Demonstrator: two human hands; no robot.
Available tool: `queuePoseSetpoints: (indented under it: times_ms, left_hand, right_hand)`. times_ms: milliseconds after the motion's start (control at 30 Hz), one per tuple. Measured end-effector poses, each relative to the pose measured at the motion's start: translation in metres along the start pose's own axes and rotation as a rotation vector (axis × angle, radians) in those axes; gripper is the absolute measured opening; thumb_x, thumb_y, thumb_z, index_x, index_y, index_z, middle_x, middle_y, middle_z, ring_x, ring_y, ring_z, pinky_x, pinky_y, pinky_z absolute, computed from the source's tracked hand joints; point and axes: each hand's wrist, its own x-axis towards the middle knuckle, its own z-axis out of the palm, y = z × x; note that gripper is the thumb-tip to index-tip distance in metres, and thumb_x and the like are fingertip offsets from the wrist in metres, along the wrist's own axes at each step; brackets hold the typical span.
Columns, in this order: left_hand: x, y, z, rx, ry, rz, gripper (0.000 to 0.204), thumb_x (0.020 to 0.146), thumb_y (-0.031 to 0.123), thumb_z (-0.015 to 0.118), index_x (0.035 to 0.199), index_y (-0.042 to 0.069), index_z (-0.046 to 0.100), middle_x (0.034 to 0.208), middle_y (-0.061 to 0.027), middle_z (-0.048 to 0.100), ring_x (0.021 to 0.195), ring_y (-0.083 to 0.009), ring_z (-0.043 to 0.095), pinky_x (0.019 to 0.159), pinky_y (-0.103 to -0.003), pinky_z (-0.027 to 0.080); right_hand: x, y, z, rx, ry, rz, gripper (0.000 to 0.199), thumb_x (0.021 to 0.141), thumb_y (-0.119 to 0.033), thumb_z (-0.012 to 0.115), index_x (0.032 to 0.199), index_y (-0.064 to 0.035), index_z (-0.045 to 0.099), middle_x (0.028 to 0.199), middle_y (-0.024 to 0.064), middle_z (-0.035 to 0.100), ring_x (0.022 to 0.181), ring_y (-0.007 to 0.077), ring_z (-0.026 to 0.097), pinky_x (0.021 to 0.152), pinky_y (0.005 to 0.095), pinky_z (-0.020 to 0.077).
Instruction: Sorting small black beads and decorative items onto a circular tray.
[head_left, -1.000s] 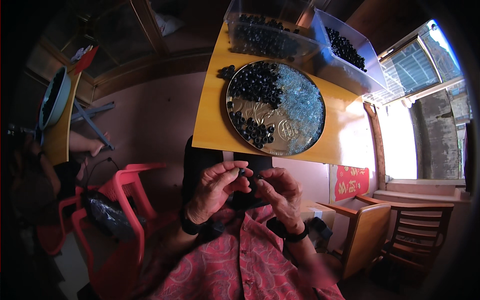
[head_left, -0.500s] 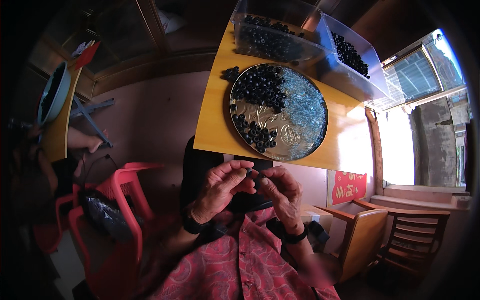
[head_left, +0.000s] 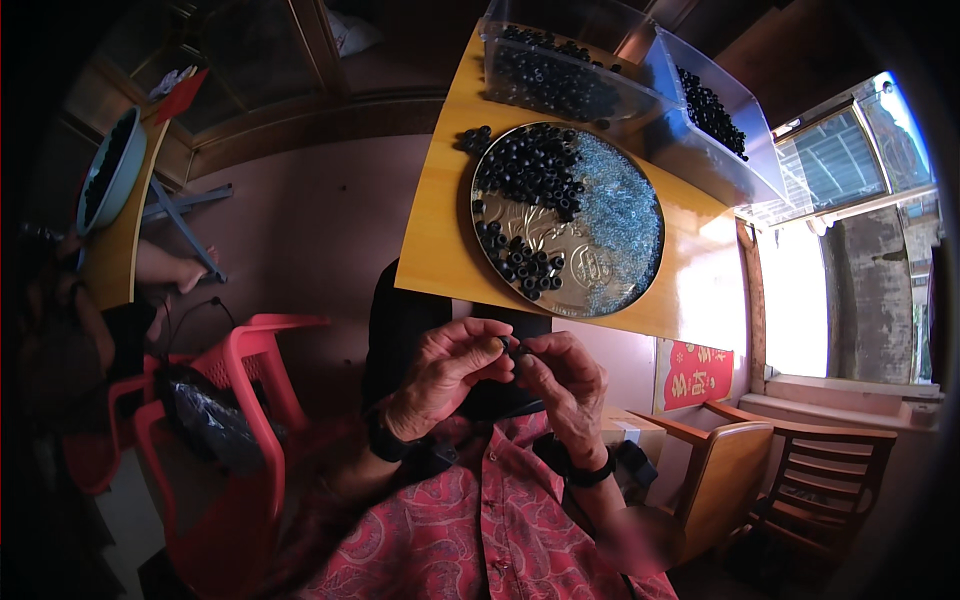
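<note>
Just in front of the table edge, my left hand [head_left: 448, 375] pinches a small black part between thumb and forefinger. My right hand [head_left: 568, 388] pinches another small black part [head_left: 520, 350], its fingertips nearly meeting the left ones. The fingers cover much of both pieces, so I cannot tell whether they touch. Beyond them lies a round metal tray [head_left: 515, 218] with an embossed pattern. Black ring-shaped parts [head_left: 530, 165] are heaped on its far left, with a smaller group at its near left. Tiny clear bluish pieces [head_left: 622, 225] spread over its right side.
The tray rests on a yellow wooden table [head_left: 425, 235]. Two clear plastic bins [head_left: 715, 155] of black parts stand at its far side. At left are red plastic chairs [head_left: 265, 400] and a person's leg [head_left: 170, 268]; at right, wooden chairs [head_left: 735, 470] and a window.
My two hands have drawn slightly closer, bringing the black parts nearer each other. The view has shifted a little, so the table and tray appear farther right.
</note>
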Motion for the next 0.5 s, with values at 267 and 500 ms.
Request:
queuePoseSetpoints:
  times_ms: [267, 500]
  left_hand:
    - [-0.0009, 0.0005, 0.0022, 0.083, 0.005, -0.081, 0.023, 0.093, 0.010, 0.063, 0.114, 0.002, 0.062, 0.092, -0.0077, 0.068, 0.083, -0.0149, 0.068, 0.081, -0.031, 0.058]
    - [-0.0019, 0.0013, 0.0048, 0.025, -0.016, -0.074, 0.022, 0.095, 0.013, 0.061, 0.113, 0.001, 0.062, 0.096, -0.0097, 0.068, 0.086, -0.0187, 0.070, 0.083, -0.034, 0.058]
  right_hand:
    - [-0.0003, 0.0013, -0.0015, -0.414, 0.027, -0.248, 0.014, 0.083, 0.000, 0.070, 0.097, -0.0004, 0.066, 0.084, 0.0068, 0.063, 0.071, 0.0135, 0.063, 0.063, 0.0256, 0.0504]
    - [-0.0009, 0.0034, -0.0010, -0.361, 0.041, -0.275, 0.014, 0.084, 0.001, 0.068, 0.097, -0.0018, 0.066, 0.087, 0.0078, 0.061, 0.077, 0.0159, 0.062, 0.067, 0.0272, 0.0488]
